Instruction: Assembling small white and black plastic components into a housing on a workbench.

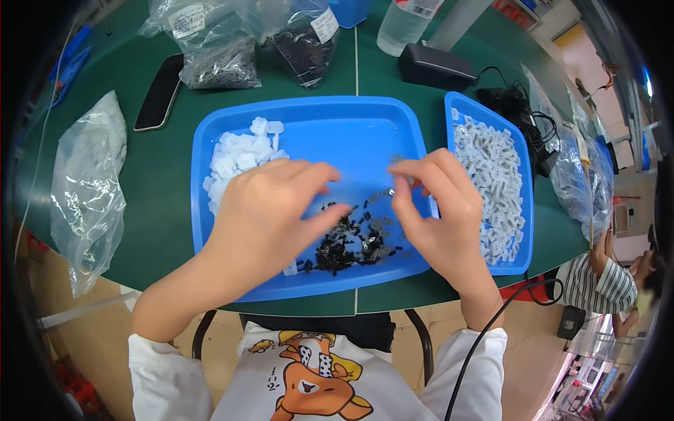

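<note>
My left hand (270,207) is over the left half of a large blue tray (309,107), thumb and fingers apart with nothing visible between them. Over the tray's right rim, my right hand (442,207) pinches a small greyish piece (398,161), blurred at the fingertips. Below and between the hands lies a loose pile of small black pieces (337,251), some of them greyish. White translucent plastic pieces (239,156) are heaped in the tray's left part, partly hidden by my left hand.
A smaller blue tray (526,210) full of small whitish pieces stands to the right. Behind are bags of metal parts (221,63) and black parts (305,52), a phone (159,95), a bottle (407,28) and a black box (437,67). A plastic bag (91,189) lies left. Another person (597,281) is at far right.
</note>
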### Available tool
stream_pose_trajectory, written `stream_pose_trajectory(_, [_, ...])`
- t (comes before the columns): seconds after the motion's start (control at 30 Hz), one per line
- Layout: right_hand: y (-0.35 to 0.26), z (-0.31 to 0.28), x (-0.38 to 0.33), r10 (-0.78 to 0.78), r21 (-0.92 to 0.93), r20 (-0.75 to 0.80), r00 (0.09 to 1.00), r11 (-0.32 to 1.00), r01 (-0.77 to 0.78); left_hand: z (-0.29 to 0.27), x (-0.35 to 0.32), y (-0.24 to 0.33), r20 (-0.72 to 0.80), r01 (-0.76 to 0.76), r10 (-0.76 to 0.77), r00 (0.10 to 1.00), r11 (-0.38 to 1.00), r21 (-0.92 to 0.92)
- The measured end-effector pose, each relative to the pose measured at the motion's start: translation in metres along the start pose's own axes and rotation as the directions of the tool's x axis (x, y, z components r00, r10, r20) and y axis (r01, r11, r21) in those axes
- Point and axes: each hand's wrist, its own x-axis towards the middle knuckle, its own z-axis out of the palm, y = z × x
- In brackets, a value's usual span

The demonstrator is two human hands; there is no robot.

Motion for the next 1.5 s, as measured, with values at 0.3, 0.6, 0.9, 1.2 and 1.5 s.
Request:
stream_pose_trajectory(0.3, [0.028,-0.041,-0.006,0.270,-0.673,-0.277,0.922,0.631,-0.387,0.000,-0.004,-0.022,-0.083,0.107,-0.078,0.993,0.889,0.445])
stream_pose_trajectory(0.6, [0.004,-0.014,-0.006,0.148,-0.241,0.134,0.980,0.964,-0.113,0.006,-0.006,-0.023,-0.069,0.154,-0.139,0.988,0.854,0.497])
stream_pose_trajectory(0.9, [0.003,0.010,-0.011,-0.027,-0.052,0.317,0.948,0.998,0.046,0.003,-0.006,-0.024,-0.045,0.120,-0.113,0.993,0.853,0.508])
stream_pose_trajectory(1.2, [0.002,0.015,-0.008,-0.077,-0.076,0.284,0.956,0.992,0.103,-0.005,-0.005,-0.023,-0.014,0.136,-0.142,0.990,0.909,0.394])
stream_pose_trajectory(1.5, [0.001,0.014,-0.007,-0.026,-0.044,0.223,0.975,0.998,0.037,-0.002,-0.003,-0.029,-0.044,0.124,-0.116,0.992,0.912,0.392])
